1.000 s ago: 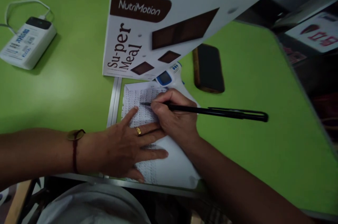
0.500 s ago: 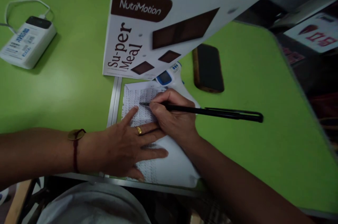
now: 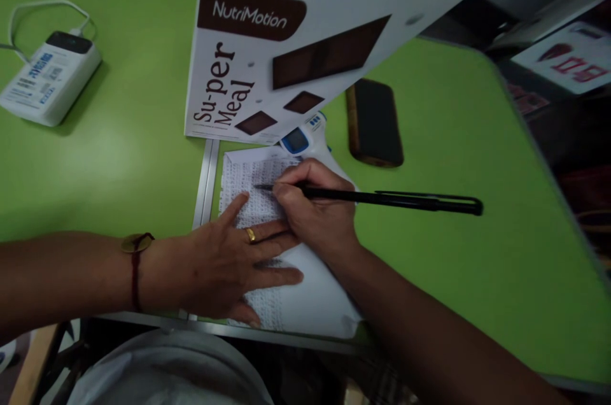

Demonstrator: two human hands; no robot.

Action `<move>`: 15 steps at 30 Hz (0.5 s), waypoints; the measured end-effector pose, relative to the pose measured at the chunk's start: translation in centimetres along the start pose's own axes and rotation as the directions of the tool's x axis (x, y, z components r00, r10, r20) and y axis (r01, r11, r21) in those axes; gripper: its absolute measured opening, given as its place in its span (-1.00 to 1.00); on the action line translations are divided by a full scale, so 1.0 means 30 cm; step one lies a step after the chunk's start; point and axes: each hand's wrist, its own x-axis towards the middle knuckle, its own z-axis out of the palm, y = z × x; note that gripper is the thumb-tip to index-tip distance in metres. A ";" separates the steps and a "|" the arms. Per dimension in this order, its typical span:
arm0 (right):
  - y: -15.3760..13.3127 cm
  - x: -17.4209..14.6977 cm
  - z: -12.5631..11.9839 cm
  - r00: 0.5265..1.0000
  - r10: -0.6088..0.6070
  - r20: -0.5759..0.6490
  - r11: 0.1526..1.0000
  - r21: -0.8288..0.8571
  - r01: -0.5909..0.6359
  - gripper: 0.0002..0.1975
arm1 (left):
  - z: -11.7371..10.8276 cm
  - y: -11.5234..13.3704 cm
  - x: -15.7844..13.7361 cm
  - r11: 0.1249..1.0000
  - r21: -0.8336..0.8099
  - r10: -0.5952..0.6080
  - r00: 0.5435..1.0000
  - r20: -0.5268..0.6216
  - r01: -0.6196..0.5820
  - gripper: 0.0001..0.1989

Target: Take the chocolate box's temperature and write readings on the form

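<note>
A sheet of paper (image 3: 315,297) with dense rows of handwriting lies at the front edge of the green table. Spread flat across it is my left hand (image 3: 238,265), fingers apart, with a gold ring and a dark cord bracelet. My right hand (image 3: 319,207) grips a black pen (image 3: 391,199) whose tip is at the written lines, left of the fingers. The pen's clip end points right. My left fingertips touch or nearly touch the right hand's heel. Just beyond the right hand, a white and blue handheld thermometer (image 3: 305,136) is partly hidden by a box and the hand.
A large white NutriMotion box (image 3: 248,74) stands behind the paper. To its right lies a dark phone (image 3: 375,121) in a brown case. On the left is a white power bank (image 3: 52,80) with a cable. A metal seam (image 3: 206,182) crosses the green table (image 3: 477,169).
The pen's clip end has swung slightly up and right, and its tip has shifted a little right. The left hand stays in place; the view has moved slightly.
</note>
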 end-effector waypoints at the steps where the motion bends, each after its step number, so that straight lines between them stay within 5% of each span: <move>1: 0.003 -0.001 0.001 1.000 -0.009 -0.004 1.000 -0.011 0.009 -0.87 | 0.003 0.000 0.000 1.000 0.002 0.002 1.000 -0.009 -0.002 -0.26; 15: -0.001 0.001 -0.004 0.999 0.031 0.023 0.999 -0.014 -0.031 -0.86 | 0.002 -0.002 -0.001 1.000 0.015 0.012 1.000 -0.016 -0.012 -0.28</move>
